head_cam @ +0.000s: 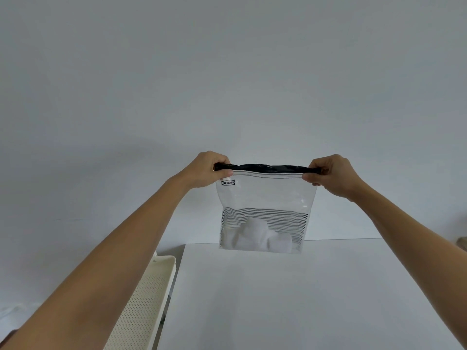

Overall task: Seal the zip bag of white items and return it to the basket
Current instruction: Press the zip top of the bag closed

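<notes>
Fingers of the left hand [206, 170] pinch the left end of the zip bag's black top strip, and the right hand [331, 174] is clenched on the right end, so the zip bag [265, 195] hangs upright between them, raised above the far edge of the white table [290, 299]. Behind stands a plain pale wall [227, 72]. A perforated cream basket [149, 294] sits left of the table. White items [255, 237] lie bunched at the bag's striped bottom.

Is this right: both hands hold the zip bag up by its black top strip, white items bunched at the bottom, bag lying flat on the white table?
Not quite. The head view shows the zip bag hanging in the air above the white table, not lying flat on it. The rest holds: left hand and right hand pinch the black top strip; white items sit at the bottom.
</notes>
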